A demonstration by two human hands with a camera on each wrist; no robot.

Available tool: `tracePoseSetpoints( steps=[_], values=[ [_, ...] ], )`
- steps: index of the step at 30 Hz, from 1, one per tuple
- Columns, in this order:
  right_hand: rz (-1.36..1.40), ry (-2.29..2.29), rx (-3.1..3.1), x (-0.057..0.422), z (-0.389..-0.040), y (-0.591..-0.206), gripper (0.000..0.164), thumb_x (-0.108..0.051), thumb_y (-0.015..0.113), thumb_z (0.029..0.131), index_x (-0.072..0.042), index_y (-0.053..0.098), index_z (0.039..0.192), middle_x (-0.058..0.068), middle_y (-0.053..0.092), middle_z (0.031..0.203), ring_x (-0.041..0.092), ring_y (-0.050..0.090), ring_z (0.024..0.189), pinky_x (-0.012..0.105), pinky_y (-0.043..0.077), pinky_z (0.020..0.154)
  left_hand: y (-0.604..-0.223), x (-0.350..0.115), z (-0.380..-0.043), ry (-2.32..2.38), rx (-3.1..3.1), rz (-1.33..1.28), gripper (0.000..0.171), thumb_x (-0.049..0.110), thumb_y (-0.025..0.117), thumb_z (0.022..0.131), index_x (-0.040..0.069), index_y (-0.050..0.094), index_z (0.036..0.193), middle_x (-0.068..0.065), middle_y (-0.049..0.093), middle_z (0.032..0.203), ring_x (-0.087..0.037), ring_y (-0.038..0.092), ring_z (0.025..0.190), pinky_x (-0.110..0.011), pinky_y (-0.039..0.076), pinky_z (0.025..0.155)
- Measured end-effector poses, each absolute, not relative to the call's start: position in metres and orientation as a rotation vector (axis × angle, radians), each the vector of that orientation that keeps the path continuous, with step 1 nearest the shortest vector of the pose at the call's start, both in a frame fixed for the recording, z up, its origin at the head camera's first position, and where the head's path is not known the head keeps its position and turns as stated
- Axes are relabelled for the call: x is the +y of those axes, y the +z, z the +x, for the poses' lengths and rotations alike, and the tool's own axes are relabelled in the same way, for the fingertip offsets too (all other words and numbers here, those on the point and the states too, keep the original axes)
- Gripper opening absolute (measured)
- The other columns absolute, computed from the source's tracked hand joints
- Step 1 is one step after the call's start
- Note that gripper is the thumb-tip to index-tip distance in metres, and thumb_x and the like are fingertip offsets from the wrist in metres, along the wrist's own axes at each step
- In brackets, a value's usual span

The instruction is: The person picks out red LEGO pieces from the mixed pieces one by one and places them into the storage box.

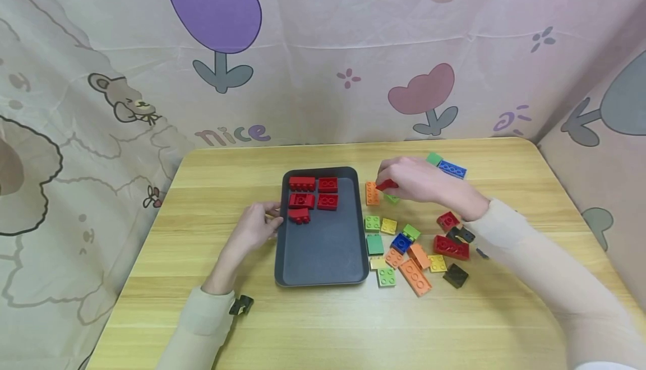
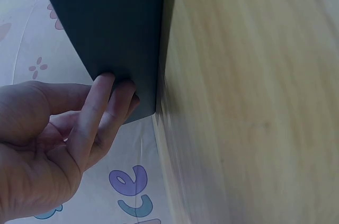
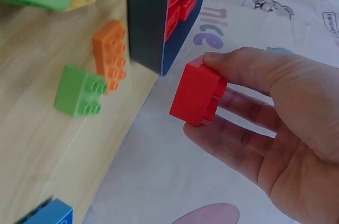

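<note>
My left hand [image 1: 252,225] holds the left rim of a dark grey tray [image 1: 323,252]; in the left wrist view its fingertips [image 2: 124,89] lie against the tray's outer wall and its thumb reaches the rim. Several red toy building bricks [image 1: 301,200] sit in two columns in the tray's upper left part. To the right of the tray, my right hand [image 1: 411,178] pinches another red brick [image 3: 193,94] between thumb and fingers, studs toward the palm. Below it on the table are an orange brick [image 1: 372,193] and a light green brick [image 3: 79,91].
Right of the tray lie loose bricks: green [image 1: 374,244], yellow [image 1: 388,225], dark blue [image 1: 401,243], orange [image 1: 415,277], black [image 1: 456,276] and red [image 1: 451,248]. A long blue brick [image 1: 452,169] lies behind the right forearm. Printed cloth [image 1: 313,78] hangs at the table's back.
</note>
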State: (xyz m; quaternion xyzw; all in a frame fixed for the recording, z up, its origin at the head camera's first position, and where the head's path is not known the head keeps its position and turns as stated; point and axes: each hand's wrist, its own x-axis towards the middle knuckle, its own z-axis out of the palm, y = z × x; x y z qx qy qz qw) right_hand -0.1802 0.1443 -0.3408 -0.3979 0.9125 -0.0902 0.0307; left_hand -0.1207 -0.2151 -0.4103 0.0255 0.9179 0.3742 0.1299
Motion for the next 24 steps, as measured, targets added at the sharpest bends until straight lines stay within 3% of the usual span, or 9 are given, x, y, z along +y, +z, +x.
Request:
tracePoseSetpoints(
  steps=[13,24],
  values=[
    [-1.338,-0.271,2.777,0.117,-0.18,-0.34,0.015,-0.014,0.076,0.083,-0.019,0.078,0.097,-0.002,0.071,0.098,0.013,0.067,0.085,0.027,0.059,0.075,-0.408,-0.215,-0.12,1.077,2.681,0.08,0.042,0.005,0.062,0.092,-0.001,0.056,0.133,-0.018,0.068,0.11,-0.013,0.066,0.072,-0.025,0.058,0.058],
    [-1.404,-0.231,2.727,0.094,-0.176,-0.345,0.015,-0.017,0.074,0.085,-0.018,0.078,0.099,0.001,0.071,0.104,0.015,0.066,0.094,0.029,0.059,0.083,-0.409,-0.215,-0.12,1.08,2.678,0.084,0.042,0.005,0.062,0.092,-0.001,0.056,0.133,-0.019,0.067,0.111,-0.014,0.066,0.074,-0.024,0.058,0.058]
  ],
)
